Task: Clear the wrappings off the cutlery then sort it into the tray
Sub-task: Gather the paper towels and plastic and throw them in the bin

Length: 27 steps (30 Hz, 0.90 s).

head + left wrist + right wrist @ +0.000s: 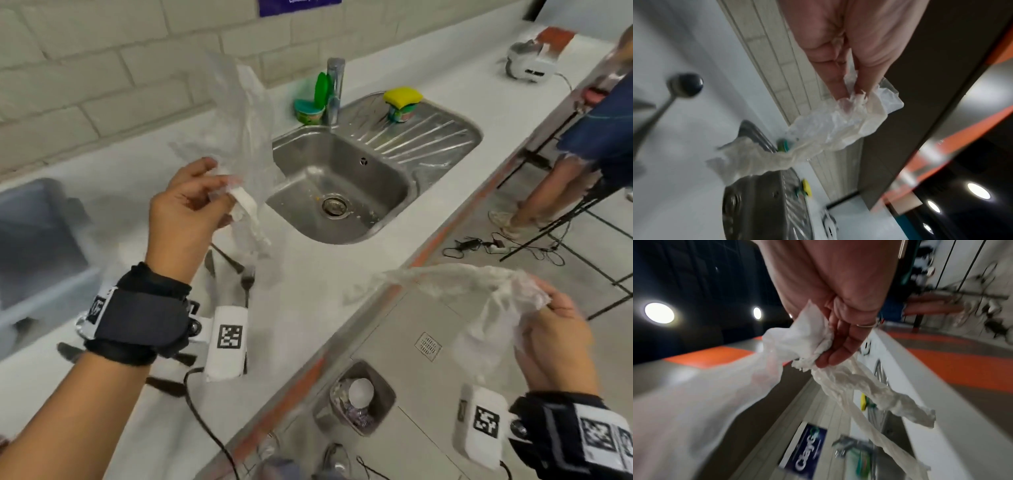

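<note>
My left hand (191, 202) is raised over the white counter and pinches a clear plastic wrapping (236, 130) with a crumpled white paper napkin (245, 205); the left wrist view shows the same wrapping (838, 129) in the fingertips (846, 91). My right hand (555, 329) is off the counter's front edge, above the floor, gripping another clear wrapping (472, 291), seen bunched with white paper (807, 337) in the right wrist view. Unwrapped cutlery, including a fork (247, 279), lies on the counter under my left wrist. A grey tray (34, 246) stands at the left.
A steel sink (342, 181) with tap (334, 89), green soap tub and yellow sponge (402, 96) is behind. A small bin (356, 397) with rubbish stands on the floor below the counter edge. Another person's legs (548, 185) and cables are at the right.
</note>
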Motion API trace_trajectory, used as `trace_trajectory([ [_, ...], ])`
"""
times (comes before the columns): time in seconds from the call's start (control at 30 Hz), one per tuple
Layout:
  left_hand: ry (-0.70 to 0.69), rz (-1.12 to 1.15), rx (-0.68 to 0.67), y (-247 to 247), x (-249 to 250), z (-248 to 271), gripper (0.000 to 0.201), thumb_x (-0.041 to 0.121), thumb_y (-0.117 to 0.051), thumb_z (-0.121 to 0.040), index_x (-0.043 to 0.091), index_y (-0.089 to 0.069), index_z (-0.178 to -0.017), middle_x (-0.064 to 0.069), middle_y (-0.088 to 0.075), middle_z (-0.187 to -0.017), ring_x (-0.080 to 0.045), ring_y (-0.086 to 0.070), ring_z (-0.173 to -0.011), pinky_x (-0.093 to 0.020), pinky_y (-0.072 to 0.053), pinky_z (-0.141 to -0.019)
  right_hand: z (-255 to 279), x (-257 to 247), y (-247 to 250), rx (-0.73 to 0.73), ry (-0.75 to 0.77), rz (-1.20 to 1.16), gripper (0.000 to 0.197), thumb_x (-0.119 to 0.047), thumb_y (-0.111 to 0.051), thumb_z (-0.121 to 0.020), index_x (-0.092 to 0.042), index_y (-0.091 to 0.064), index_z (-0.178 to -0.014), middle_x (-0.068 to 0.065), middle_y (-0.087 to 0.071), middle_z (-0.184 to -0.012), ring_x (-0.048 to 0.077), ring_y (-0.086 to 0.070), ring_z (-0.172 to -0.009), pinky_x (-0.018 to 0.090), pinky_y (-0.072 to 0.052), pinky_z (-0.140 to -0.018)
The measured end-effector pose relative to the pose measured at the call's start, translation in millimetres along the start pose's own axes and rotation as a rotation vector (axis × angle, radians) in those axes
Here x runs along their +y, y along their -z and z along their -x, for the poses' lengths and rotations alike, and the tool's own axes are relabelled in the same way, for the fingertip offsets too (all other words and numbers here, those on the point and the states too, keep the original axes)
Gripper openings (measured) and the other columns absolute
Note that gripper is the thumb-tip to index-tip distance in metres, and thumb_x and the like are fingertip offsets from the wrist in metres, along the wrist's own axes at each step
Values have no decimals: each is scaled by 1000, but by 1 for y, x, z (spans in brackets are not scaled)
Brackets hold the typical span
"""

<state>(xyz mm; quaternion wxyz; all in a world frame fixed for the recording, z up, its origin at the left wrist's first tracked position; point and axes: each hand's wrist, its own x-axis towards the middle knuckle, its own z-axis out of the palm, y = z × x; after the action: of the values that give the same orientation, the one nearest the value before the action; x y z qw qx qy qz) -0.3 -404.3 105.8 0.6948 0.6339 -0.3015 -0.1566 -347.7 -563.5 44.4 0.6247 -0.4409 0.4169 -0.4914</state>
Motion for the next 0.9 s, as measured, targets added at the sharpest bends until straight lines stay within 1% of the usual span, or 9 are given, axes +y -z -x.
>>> trace_trajectory([
  [0.17,176,-4,-359,-110,-19,76,55,-10,-58,-81,39,-73,-62,30,-71,-69,10,-64,-64,-6,-53,-55,4,10,103,128,-73,197,8,-30,-62,-79,-24,-58,-75,-19,-69,-53,-5,-62,-47,8,-50,-43],
  [0.23,272,-62,-509,-155,-53,107,53,-14,-55,-80,35,-69,-68,26,-71,-63,11,-60,-56,-4,-49,-51,3,40,144,200,-141,228,20,-11,-52,-90,-20,-56,-72,-13,-67,-48,-2,-60,-44,13,-48,-41],
  [0.3,372,-154,-629,-192,-102,136,44,-15,-54,-79,28,-64,-76,16,-65,-65,8,-56,-51,-8,-48,-50,10,77,176,187,-195,235,10,-16,-62,-83,-9,-60,-75,8,-70,-67,18,-62,-63,25,-49,-55],
  [0.37,500,-274,-699,-215,-162,156,39,-13,-56,-79,26,-61,-86,7,-50,-61,2,-52,-51,-18,-46,-54,14,116,200,184,-316,196,40,-37,-76,-67,-4,-66,-88,26,-70,-93,30,-64,-84,38,-54,-75],
  [0.43,612,-427,-759,-226,-228,175,37,-11,-56,-79,18,-64,-101,-1,-56,-68,-9,-51,-60,-24,-44,-58,20,151,217,206,-429,111,63,-49,-81,-51,-4,-69,-92,22,-70,-104,25,-66,-93,31,-55,-80],
  [0.5,720,-520,-769,-231,-295,192,34,-13,-53,-79,3,-68,-106,-9,-67,-85,-7,-55,-56,-21,-47,-53,23,183,226,222,-476,-14,69,-49,-85,-45,-3,-69,-94,16,-71,-103,23,-66,-95,32,-53,-87],
  [0.67,862,-642,-640,-256,-459,221,33,-10,-48,-81,9,-75,-84,15,-62,-36,-14,-47,-41,-7,-30,-28,28,271,249,291,-510,-226,18,-16,-68,-73,-9,-63,-90,3,-72,-72,16,-68,-74,25,-59,-73],
  [0.77,843,-661,-584,-273,-544,240,34,-11,-42,-84,-3,-71,-101,-11,-74,-92,-15,-52,-59,-2,-35,-35,39,318,259,299,-528,-250,26,-22,-71,-62,-12,-66,-86,2,-73,-72,15,-69,-71,26,-60,-72],
  [0.9,859,-683,-432,-285,-649,263,34,-15,-39,-86,-11,-71,-93,-24,-65,-94,-10,-41,-48,-2,-37,-37,63,364,267,337,-588,-254,31,-27,-85,-50,-16,-73,-76,7,-73,-73,19,-71,-69,26,-60,-63],
])
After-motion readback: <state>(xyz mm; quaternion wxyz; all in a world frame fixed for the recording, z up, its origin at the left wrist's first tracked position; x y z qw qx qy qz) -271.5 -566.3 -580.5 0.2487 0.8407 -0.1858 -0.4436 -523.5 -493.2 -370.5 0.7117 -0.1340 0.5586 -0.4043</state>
